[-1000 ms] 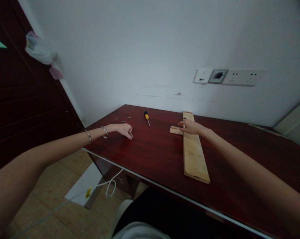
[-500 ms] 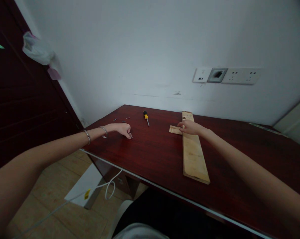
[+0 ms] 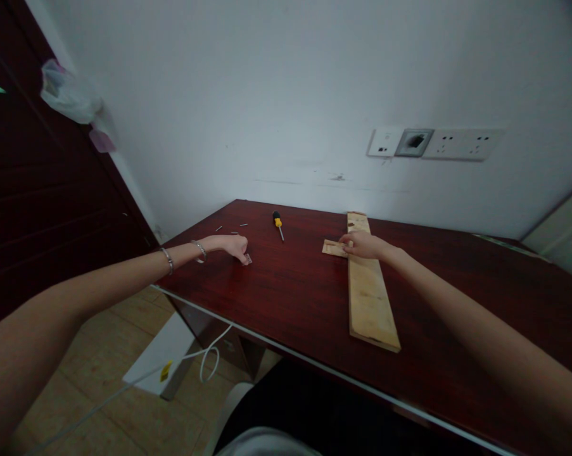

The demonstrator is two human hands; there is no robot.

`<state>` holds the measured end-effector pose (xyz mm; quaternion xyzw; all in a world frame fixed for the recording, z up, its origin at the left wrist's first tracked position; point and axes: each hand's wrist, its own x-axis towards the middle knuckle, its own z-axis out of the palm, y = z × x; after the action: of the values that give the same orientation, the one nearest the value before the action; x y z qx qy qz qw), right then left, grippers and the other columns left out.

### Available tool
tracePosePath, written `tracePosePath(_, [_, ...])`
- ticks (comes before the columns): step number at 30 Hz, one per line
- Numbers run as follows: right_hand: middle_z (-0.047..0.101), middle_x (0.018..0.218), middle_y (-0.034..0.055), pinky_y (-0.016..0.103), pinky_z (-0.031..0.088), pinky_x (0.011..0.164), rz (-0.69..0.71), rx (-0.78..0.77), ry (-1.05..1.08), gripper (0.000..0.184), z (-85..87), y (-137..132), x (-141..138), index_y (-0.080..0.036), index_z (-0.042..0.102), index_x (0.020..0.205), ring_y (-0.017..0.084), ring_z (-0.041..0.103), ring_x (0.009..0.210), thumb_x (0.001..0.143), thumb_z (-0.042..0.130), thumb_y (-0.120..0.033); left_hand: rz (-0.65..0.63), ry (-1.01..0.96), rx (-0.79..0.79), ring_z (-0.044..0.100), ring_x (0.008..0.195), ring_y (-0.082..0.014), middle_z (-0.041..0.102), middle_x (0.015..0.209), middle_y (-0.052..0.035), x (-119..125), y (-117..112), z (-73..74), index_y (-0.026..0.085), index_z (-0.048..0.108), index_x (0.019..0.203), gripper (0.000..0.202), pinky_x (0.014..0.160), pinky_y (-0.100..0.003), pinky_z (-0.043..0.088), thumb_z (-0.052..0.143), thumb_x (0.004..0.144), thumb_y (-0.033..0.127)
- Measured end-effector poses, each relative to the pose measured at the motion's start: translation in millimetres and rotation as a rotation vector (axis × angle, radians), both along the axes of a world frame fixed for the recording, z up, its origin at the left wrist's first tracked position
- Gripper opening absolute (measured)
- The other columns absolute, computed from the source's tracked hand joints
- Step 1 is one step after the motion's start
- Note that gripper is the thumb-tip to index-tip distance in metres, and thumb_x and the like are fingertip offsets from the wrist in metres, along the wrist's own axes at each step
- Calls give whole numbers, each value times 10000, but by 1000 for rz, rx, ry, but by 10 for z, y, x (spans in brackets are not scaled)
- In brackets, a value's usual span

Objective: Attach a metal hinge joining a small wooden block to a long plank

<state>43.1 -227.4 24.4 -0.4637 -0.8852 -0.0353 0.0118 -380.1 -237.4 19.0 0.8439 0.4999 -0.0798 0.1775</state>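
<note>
My left hand is closed near the left part of the desk. A small, flat, light-coloured piece pokes out from its fingertips; its kind is too small to make out. On the right, my right hand has its fingers curled on a small wooden strip. That strip reaches leftward from a longer wooden board, which lies with its far end near the wall. The hand covers the place where the two meet. A screwdriver with a black and yellow handle lies between my hands.
Several small screw-like metal pieces lie beyond my left hand on the dark red desk. Wall sockets sit above the desk. A white cable hangs by its front edge, near a white box-like object.
Almost nothing differs. Both hands keep their places and their hold, with only a very slight shift of the view.
</note>
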Motion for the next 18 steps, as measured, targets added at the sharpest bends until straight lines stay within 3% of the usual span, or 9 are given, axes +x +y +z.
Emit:
tracePosePath(4, [706, 1038, 114, 308, 472, 780, -7, -2, -6, 318, -30, 32, -2, -171, 675, 1079, 258, 648, 961, 824, 506, -254, 42, 103, -8, 302, 377, -60, 442, 384, 33, 38, -7, 44, 145, 523, 416, 415, 442, -238, 233, 743, 568, 462])
tracePosePath(18, [694, 1081, 111, 287, 473, 799, 0, -20, -14, 336, -48, 40, -22, -168, 666, 1108, 242, 643, 982, 825, 506, -256, 23, 160, -35, 386, 439, -85, 500, 430, 16, 114, -53, 65, 140, 583, 475, 275, 471, -222, 276, 677, 602, 364])
